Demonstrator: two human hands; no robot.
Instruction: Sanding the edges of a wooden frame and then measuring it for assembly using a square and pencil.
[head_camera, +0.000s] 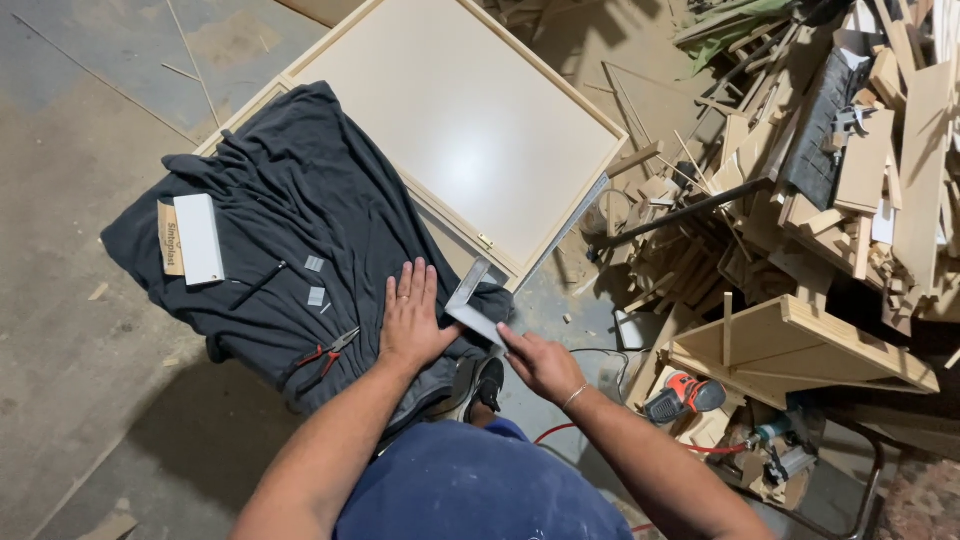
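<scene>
My left hand (413, 318) lies flat, fingers spread, on a dark grey cloth (300, 200) draped over a pale panel (460, 110). My right hand (538, 362) pinches the lower end of a metal try square (470, 300), whose angle sits at the cloth's right edge beside the left hand. On the cloth to the left lie red-handled pliers (325, 355), two small grey metal pieces (315, 280), a thin dark tool (258, 285) and a white block (200, 238) beside a wooden strip.
A big heap of wood offcuts (830, 150) fills the right side. An open wooden frame box (800, 345) stands lower right, with a red power tool (685, 393) and cables by it. Concrete floor (70, 330) spreads to the left. My shoe shows below the cloth.
</scene>
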